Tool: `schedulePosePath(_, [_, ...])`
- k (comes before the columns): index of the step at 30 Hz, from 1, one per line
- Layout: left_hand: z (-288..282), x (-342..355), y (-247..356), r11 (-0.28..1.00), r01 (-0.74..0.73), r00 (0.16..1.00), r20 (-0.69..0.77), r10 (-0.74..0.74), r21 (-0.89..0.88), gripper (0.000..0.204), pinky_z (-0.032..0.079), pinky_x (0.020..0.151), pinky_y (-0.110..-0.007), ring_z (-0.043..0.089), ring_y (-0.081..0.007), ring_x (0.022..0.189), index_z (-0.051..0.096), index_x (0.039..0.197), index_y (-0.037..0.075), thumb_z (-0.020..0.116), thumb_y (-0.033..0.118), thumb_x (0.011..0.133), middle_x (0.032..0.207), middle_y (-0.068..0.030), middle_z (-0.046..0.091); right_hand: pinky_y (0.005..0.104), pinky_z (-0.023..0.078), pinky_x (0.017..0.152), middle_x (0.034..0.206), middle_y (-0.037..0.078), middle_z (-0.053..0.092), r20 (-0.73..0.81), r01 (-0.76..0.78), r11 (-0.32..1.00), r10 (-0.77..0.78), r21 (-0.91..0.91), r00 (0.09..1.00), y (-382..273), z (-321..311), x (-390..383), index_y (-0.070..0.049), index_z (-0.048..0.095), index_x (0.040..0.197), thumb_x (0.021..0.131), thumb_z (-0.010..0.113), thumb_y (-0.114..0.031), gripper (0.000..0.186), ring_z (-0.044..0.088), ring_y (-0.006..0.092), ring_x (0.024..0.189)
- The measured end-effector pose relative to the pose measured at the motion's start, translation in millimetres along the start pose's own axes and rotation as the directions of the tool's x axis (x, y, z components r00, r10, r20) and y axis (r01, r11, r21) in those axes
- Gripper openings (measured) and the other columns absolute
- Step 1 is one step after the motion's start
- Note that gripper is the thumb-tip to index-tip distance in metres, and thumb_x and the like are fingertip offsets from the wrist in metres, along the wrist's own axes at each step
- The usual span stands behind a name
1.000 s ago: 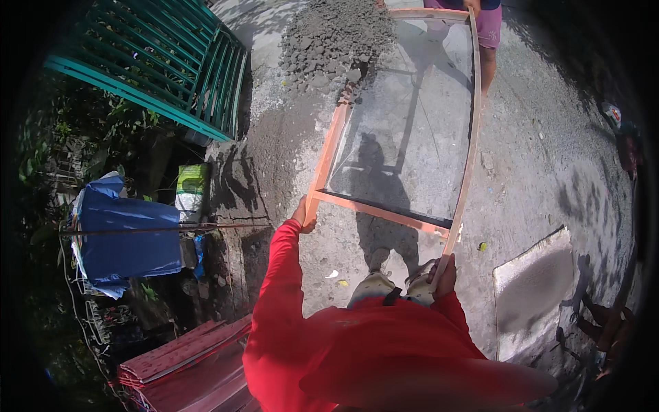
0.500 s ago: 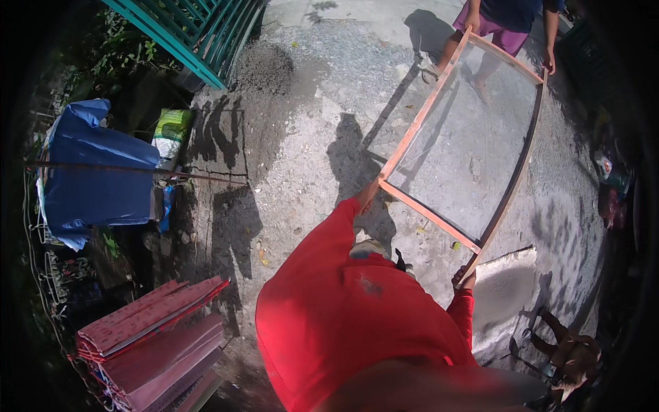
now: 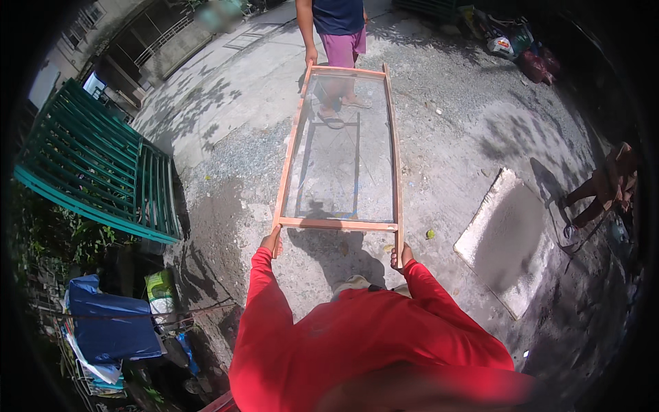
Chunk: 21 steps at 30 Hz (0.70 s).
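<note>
Teal bars form a slatted gate (image 3: 96, 165) at the far left; lower in the view are a blue cloth (image 3: 113, 326) and, just beside it, a green-and-white sack (image 3: 160, 294). Next comes my left hand (image 3: 272, 242), at the end of a red sleeve, fingers closed round the near left end of a mesh screen (image 3: 343, 158). The see-through screen, with its long reddish wooden frame, stretches away from me, over sunlit grey ground, at the centre. At its far end stands a co-worker (image 3: 338, 20) in purple shorts, one hand at the far left corner. My right hand (image 3: 403, 256) grips the near right end of the frame. Further right, a pale sheet (image 3: 511, 240) with a broad grey patch lies on the ground; beyond it are bags (image 3: 535, 63), and at the right edge, another person (image 3: 607, 178).
</note>
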<state>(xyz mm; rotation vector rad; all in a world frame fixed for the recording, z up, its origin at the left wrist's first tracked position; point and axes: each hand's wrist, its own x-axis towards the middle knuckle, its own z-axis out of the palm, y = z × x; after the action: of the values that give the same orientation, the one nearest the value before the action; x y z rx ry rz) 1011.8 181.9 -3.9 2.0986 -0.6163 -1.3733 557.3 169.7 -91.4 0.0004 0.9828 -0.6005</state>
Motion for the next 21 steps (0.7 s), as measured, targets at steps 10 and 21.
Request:
schedulePosePath(10, [236,58,-13,0.996,0.032,0.978,0.208,-0.014,-0.083,0.033,0.03,0.034,-0.026,0.038,-0.0124,0.037,0.048,0.06,0.014,0.061,0.043,0.066,0.048,0.0019,0.04,0.0247,0.025,0.033,0.045,-0.001,0.035,-0.245,0.251,0.968,-0.239,0.02,0.94,-75,-178,-89,-0.014,0.041,0.064,0.076,0.03,-0.052,0.041,0.031,0.0109,0.034])
schedulePosePath(21, [383,54,-14,0.978,0.18,0.868,0.45,-0.208,0.105,0.008,0.037,0.046,-0.033,0.047,-0.0173,0.054,0.045,0.075,0.017,0.047,0.024,0.072,0.056,0.0003,0.045,0.0259,0.024,0.034,0.044,0.001,0.034,-0.441,0.313,0.938,-0.219,0.151,0.87,-69,-315,-115,-0.013,0.039,0.058,0.075,0.025,-0.056,0.048,0.029,0.014,0.036])
